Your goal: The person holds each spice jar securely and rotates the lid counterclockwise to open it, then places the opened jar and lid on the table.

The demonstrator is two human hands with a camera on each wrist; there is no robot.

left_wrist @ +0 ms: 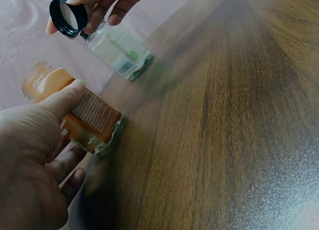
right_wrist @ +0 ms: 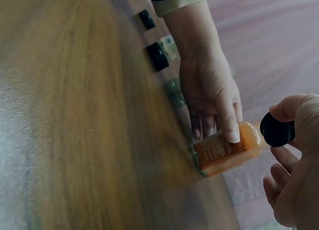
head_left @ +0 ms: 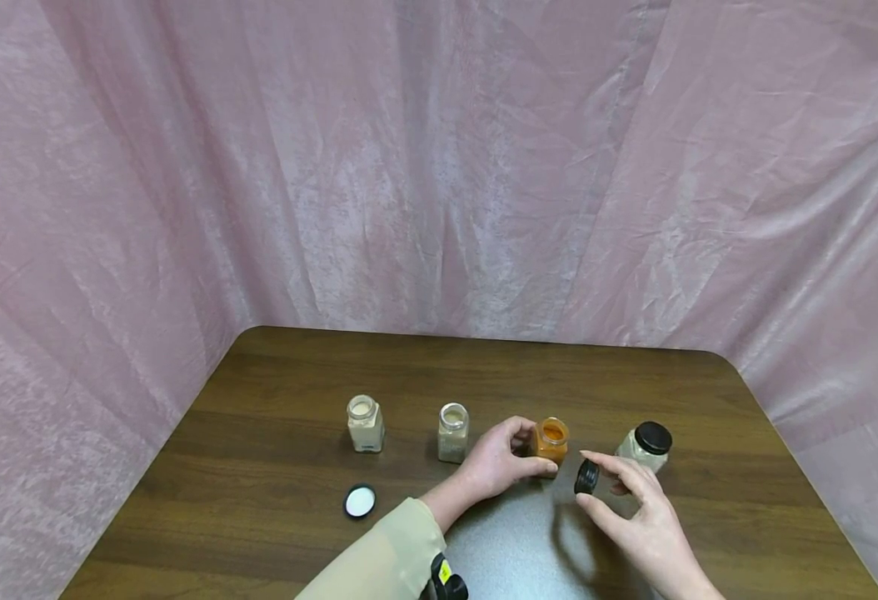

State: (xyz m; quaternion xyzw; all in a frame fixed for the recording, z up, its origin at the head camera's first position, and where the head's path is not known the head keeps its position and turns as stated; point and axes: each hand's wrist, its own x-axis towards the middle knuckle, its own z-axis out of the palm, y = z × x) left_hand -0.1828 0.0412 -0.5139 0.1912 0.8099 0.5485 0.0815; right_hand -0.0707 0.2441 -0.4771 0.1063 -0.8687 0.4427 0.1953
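My left hand (head_left: 496, 463) grips an uncapped glass jar of orange powder (head_left: 550, 443), thumb on the near side and fingers behind it. The jar stands upright on the table, its mouth facing up. To its right, my right hand (head_left: 640, 515) pinches a black screw lid (head_left: 586, 477) between thumb and fingers, held on edge and apart from the jar. In the left wrist view the lid's pale inner face (left_wrist: 69, 15) shows. Just behind the right hand stands a jar of pale contents with a black lid (head_left: 652, 438), partly covered by the fingers.
Two uncapped jars stand to the left, one of cream powder (head_left: 366, 429) and one of greyish-green contents (head_left: 453, 435). A black lid (head_left: 360, 501) lies with its white inside up near the left sleeve. In the right wrist view another black lid (right_wrist: 157, 56) lies by the left forearm.
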